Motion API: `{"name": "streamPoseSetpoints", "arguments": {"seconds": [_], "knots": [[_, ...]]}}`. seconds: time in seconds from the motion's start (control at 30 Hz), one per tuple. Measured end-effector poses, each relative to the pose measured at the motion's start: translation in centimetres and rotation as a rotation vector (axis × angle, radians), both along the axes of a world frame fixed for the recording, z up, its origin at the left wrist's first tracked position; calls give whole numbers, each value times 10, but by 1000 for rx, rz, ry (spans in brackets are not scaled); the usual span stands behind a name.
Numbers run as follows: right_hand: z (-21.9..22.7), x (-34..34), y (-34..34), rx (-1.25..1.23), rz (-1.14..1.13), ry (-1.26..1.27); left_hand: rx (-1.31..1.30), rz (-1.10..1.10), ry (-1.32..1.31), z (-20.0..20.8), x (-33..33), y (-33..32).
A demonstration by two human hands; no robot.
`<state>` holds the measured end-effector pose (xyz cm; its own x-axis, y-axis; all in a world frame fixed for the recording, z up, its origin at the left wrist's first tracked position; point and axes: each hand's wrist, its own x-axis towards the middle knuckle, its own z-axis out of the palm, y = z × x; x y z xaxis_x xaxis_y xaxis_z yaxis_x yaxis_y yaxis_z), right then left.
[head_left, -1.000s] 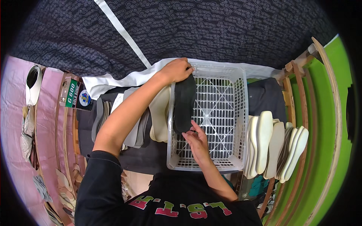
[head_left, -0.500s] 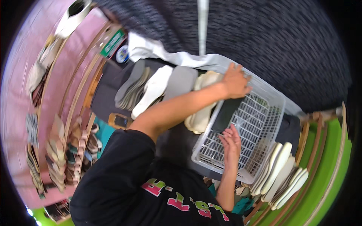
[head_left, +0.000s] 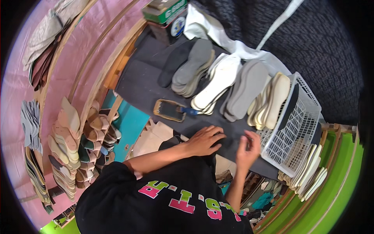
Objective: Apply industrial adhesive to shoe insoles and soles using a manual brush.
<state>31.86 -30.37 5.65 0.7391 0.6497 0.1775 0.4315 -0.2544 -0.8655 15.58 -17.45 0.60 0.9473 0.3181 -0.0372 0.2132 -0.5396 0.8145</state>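
While nothing is gripped by the left hand [head_left: 205, 140] or right hand [head_left: 249, 148], cream insoles [head_left: 276, 99] left of the slotted plastic crate [head_left: 288, 140] could be scattered if it is nudged.

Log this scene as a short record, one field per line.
Left hand: fingers spread, nothing visible in its grip, near edge of dark table
Right hand: partly curled, apparently holding nothing, close to white basket
Basket contents: black sole-shaped piece along left side
Left of basket: grey stack, white stack, second grey stack, cream stack
Shallow tray: tan rim, blue-handled tool at right end
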Motion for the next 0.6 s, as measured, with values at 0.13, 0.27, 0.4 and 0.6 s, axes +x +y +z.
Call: {"name": "streamPoseSetpoints", "arguments": {"seconds": [0.13,0.27,0.4,0.6], "knots": [[-56,-70,22,-314,141,-29,273,-130,57,-57,-52,5],[-78,-99,17,-426,158,-190,342,-116,-53,-61,-77,9],[-55,-100,24,-266,132,8,229,-70,-282,-38,-88,21],[19,-103,80,13,156,-103,245,375,-484,41,-123,76]]}}
